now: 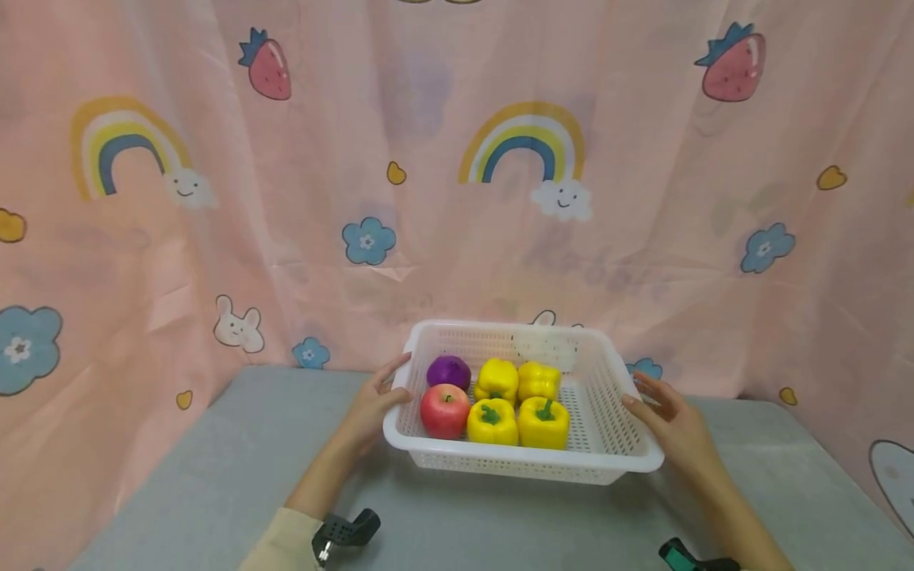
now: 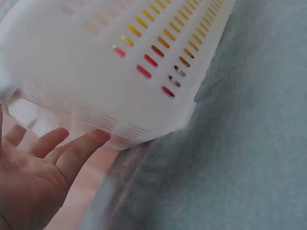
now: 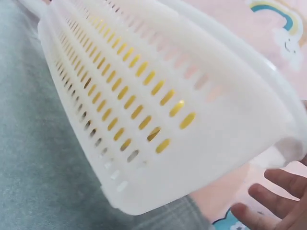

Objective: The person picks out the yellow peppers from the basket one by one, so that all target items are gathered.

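Observation:
A white perforated plastic basket stands between both hands, over the grey table; I cannot tell whether its bottom touches the cloth. My left hand holds the left rim, thumb on top and fingers along the outside. On the opposite side my right hand holds the right rim likewise. Inside, a red apple lies at front left with a round purple vegetable behind it. Several yellow bell peppers fill the middle. Both wrist views show fingertips near the basket's outer wall.
A grey cloth-covered table spreads around the basket. Behind it hangs a pink curtain printed with rainbows, strawberries and flowers. Dark straps with devices sit on the wrists.

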A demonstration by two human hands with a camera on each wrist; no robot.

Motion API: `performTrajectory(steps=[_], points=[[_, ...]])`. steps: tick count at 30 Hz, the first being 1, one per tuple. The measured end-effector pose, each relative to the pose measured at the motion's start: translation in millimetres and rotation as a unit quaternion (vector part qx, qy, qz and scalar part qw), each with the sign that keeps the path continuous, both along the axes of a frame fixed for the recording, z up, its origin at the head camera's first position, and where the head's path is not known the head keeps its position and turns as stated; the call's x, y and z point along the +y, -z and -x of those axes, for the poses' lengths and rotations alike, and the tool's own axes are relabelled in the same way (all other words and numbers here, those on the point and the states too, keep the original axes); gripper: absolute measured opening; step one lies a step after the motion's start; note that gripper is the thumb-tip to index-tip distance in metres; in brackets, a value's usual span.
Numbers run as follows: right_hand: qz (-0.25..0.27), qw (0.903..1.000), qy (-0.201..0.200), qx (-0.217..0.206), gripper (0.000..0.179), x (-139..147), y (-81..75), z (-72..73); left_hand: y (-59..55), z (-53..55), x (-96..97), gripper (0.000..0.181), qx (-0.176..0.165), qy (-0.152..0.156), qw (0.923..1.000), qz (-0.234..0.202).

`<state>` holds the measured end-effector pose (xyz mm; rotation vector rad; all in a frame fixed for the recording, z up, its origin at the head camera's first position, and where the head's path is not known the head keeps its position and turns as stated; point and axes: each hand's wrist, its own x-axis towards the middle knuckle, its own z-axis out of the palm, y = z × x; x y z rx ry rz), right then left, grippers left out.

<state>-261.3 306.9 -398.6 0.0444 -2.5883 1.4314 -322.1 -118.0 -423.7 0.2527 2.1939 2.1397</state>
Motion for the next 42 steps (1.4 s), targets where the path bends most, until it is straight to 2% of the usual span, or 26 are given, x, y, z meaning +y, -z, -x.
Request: performTrajectory(steps=[2, 9, 13, 15, 19, 22, 26, 33, 38, 42], points=[[-0.034, 0.9993, 0.003, 0.015, 0.071, -2, -8.1, -3.2, -0.1, 0.1, 0.2, 0.068, 0.001, 0.002, 1.0000, 0.002], [-0.073, 0.9925, -0.025, 0.095, 0.068, -22, -33.9, -10.4, -0.4, -0.7, -1.1, 0.067, 0.009, 0.004, 0.9999, 0.006], [-0.097, 0.9880, -0.045, 0.112, 0.067, -35, -48.8, -9.7, -1.2, -0.5, -1.2, 0.064, 0.008, 0.008, 0.9998, 0.015], [-0.093, 0.9880, -0.054, 0.111, 0.067, -41, -55.1, -6.8, -1.5, 0.1, -1.7, 0.062, 0.008, 0.014, 0.9997, 0.017], [-0.042, 0.9915, -0.079, 0.094, 0.064, -52, -62.4, -1.0, -1.0, 1.3, -2.5, 0.060, 0.012, 0.023, 0.9995, 0.021], [-0.007, 0.9902, -0.106, 0.091, 0.062, -60, -61.5, 3.1, -0.2, 2.7, -2.9, 0.060, 0.013, 0.021, 0.9994, 0.024], [-0.004, 0.9880, -0.124, 0.092, 0.062, -68, -53.8, 8.3, 0.9, 4.1, -3.2, 0.060, 0.012, 0.017, 0.9995, 0.024], [0.006, 0.9910, -0.127, 0.041, 0.067, -71, -38.9, 13.4, 2.4, 1.4, -3.7, 0.059, 0.015, 0.011, 0.9997, 0.015], [-0.031, 0.9892, -0.142, 0.023, 0.061, -71, -35.8, 14.2, 1.5, 2.2, -3.1, 0.058, 0.006, 0.021, 0.9996, 0.015], [-0.057, 0.9857, -0.157, -0.021, 0.062, -75, -35.2, 15.6, -1.0, 2.2, -6.4, 0.059, -0.004, 0.034, 0.9992, 0.021]])
